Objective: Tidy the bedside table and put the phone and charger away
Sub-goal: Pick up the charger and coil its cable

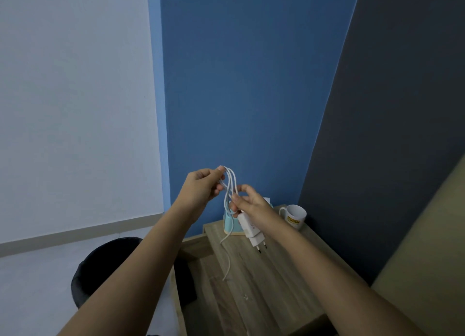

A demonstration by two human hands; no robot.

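Note:
Both my hands are raised above the wooden bedside table [271, 280]. My left hand [201, 187] pinches the top of several loops of the white charger cable [231, 182]. My right hand [251, 201] grips the lower part of the loops, with the white charger plug [251, 231] hanging below it, prongs pointing down. A loose end of the cable [227, 262] dangles toward the table top. No phone is visible.
A light blue object [230, 223] with a pale edge stands on the table behind the plug. A white mug [295, 216] with a yellow label sits at the back right corner. A black round bin [100, 270] is on the floor at left. A beige headboard [425, 255] rises at right.

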